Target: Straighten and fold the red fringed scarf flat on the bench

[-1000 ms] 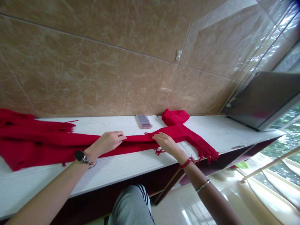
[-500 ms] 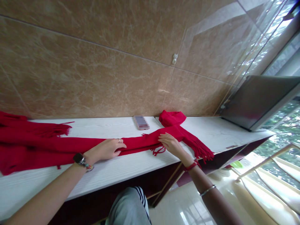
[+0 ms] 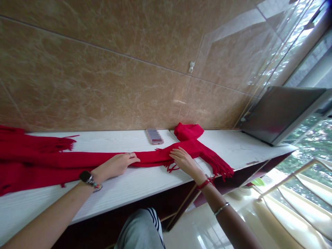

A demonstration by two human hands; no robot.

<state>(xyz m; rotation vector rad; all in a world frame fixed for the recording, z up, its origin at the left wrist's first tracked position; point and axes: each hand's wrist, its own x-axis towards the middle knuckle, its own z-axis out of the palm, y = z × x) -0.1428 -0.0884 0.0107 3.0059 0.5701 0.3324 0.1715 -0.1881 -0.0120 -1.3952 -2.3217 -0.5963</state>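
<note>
A long red scarf (image 3: 85,160) lies lengthwise along the white countertop (image 3: 116,192), narrowed into a folded strip between my hands. My left hand (image 3: 120,164), with a watch and bracelets at the wrist, has its fingers curled round the strip's near edge. My right hand (image 3: 184,161) rests on the scarf farther right, fingers stretched out and lying flat. Beyond it, one fringed end hangs toward the counter's front edge, while another part is bunched up near the wall. At far left the scarf spreads wider, showing more fringe.
A phone (image 3: 155,136) lies behind the scarf near the tiled wall (image 3: 103,86). At the counter's right end stands a dark grey appliance or panel (image 3: 282,112). A railing (image 3: 287,178) and windows are on the right. My knee (image 3: 141,230) is below the counter.
My right hand has slid slightly left along the scarf. The strip beside my left hand looks narrower and smoother. The whole view has shifted a little.
</note>
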